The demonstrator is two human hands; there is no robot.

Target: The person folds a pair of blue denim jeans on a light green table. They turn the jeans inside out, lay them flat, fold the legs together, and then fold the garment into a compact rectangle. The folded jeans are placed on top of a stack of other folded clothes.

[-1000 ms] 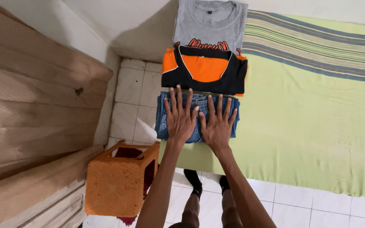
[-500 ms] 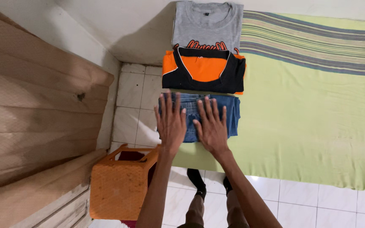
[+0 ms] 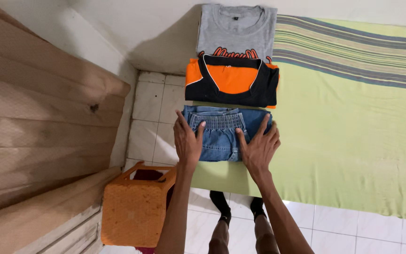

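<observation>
Folded denim shorts [image 3: 222, 136] at green bedsheet [image 3: 344, 150] edge, left hand [image 3: 187, 142] and right hand [image 3: 259, 149] flat, fingers spread, on its sides. Beyond shorts: orange-black shirt [image 3: 231, 80], then grey t-shirt [image 3: 236, 28], print half hidden. Orange basket [image 3: 135, 207] below-left, contents unclear.

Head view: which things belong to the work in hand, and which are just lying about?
In hand: folded denim shorts, left hand, right hand, both flat on the shorts' sides.

Lying about: orange-black shirt, grey shirt, green sheet, orange basket.
</observation>
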